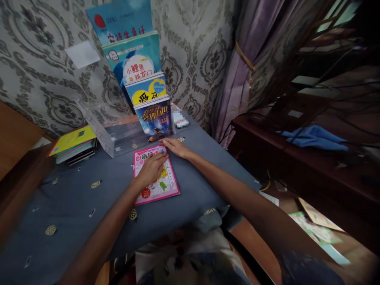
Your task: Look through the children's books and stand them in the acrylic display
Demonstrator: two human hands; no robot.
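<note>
A pink-bordered children's book lies face up on the table, its cover partly hidden by my hands. My left hand rests flat across the upper part of this cover, fingers stretched out to the right. At the book's top right corner is my right hand, fingers extended, just in front of a dark blue book. That dark blue book stands in a clear acrylic rack, at its right end. Behind it rise a yellow-and-blue book, a teal book and a taller blue book.
A stack of books with a yellow top lies at the table's left. The table has a grey-blue cloth. At right are a dark wooden cabinet with a blue cloth, a purple curtain and flat papers on the floor.
</note>
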